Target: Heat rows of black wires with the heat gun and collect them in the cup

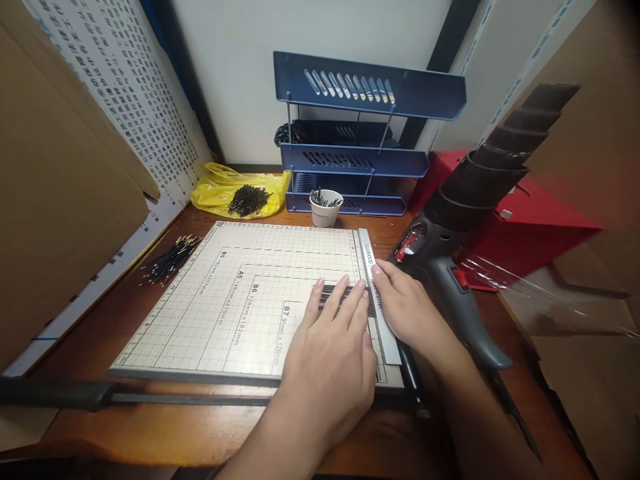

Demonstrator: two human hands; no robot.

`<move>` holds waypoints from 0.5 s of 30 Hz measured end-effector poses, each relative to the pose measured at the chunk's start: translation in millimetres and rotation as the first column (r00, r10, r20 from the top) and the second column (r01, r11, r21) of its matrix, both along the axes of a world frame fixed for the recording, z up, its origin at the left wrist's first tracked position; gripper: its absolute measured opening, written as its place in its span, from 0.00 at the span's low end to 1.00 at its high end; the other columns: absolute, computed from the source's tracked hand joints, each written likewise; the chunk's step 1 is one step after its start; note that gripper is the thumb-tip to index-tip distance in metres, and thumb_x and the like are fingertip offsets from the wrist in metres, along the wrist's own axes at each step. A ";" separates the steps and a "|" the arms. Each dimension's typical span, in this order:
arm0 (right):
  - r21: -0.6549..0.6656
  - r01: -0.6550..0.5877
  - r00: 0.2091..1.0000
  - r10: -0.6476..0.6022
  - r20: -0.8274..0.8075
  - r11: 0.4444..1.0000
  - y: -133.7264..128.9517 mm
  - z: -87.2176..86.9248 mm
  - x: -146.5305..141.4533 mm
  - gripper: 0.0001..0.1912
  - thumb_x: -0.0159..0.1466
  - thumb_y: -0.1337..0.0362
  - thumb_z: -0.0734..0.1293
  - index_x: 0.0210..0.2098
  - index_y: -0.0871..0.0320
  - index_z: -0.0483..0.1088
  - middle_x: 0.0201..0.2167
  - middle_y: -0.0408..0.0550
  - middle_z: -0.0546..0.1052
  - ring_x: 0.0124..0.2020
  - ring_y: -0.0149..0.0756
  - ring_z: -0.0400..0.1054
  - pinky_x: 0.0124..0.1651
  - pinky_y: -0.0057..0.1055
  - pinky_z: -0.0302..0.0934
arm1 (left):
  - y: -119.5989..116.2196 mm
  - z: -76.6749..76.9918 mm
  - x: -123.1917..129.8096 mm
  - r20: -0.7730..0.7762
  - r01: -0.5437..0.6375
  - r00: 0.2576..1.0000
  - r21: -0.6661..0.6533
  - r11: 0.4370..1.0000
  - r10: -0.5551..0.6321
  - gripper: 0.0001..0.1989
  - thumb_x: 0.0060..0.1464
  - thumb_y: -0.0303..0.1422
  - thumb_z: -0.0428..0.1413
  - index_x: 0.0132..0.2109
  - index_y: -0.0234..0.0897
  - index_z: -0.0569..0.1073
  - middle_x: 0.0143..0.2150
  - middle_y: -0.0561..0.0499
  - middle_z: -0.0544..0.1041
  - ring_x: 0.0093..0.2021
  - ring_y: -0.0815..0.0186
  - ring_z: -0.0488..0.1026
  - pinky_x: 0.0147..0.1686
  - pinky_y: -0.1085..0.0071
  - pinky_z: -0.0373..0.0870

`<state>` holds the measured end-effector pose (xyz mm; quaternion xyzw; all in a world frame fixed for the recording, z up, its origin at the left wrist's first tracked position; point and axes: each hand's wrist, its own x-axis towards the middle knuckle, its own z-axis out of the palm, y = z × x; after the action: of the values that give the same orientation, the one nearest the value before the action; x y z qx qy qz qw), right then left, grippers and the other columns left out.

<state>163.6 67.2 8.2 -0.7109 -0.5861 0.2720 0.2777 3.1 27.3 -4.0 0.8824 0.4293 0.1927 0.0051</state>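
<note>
A paper trimmer (200,327) with a printed grid lies in front of me. Several thin black strands (330,291) sit on it, side by side, running up to the metal strip (367,248) along its right edge. My left hand (330,353) is flat and open, its spread fingertips pressing on the strands. My right hand (410,303) is closed over the metal strip, fingers together; its thumb and anything under its palm are hidden. The trimmer's blade arm (190,399), with a black handle (60,393), is swung out along the front.
Left of the trimmer lies a bundle of black strands (173,260) with pale ends. Behind are a yellow bag (215,190) with a black pile (250,200), a white cup (326,212) and a blue rack (350,160). At right, a heat gun (450,260) stands before a red box (545,230).
</note>
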 end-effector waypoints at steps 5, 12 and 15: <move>0.005 0.000 1.000 0.000 0.012 1.000 -0.3 -0.8 0.5 0.20 0.73 0.53 0.51 0.40 0.52 0.71 0.49 0.52 0.80 0.56 0.49 0.71 0.57 0.42 0.58 | -1.0 -0.3 0.3 0.013 0.001 1.000 0.001 1.000 -0.001 0.25 0.71 0.34 0.43 0.69 0.32 0.66 0.72 0.52 0.63 0.74 0.59 0.57 0.75 0.53 0.44; 0.017 0.001 1.000 -0.001 0.029 1.000 -0.2 -1.1 0.9 0.21 0.73 0.52 0.52 0.44 0.52 0.73 0.52 0.54 0.80 0.56 0.50 0.71 0.55 0.42 0.61 | -1.9 3.8 -1.3 0.035 -0.012 0.999 -0.039 0.999 0.013 0.26 0.71 0.34 0.41 0.70 0.32 0.64 0.73 0.51 0.63 0.74 0.59 0.57 0.75 0.54 0.44; 0.032 0.002 0.999 -0.003 0.041 0.999 -0.2 -1.6 1.3 0.21 0.73 0.52 0.52 0.45 0.52 0.74 0.50 0.54 0.80 0.55 0.50 0.72 0.53 0.41 0.62 | -0.8 4.4 -1.3 0.032 -0.025 0.999 -0.038 0.999 0.026 0.26 0.72 0.34 0.40 0.70 0.31 0.64 0.72 0.50 0.63 0.74 0.58 0.57 0.75 0.53 0.44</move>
<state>164.9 67.0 6.6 -0.7126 -0.5950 0.2475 0.2772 1.8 26.4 0.3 0.8734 0.4439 0.1987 0.0262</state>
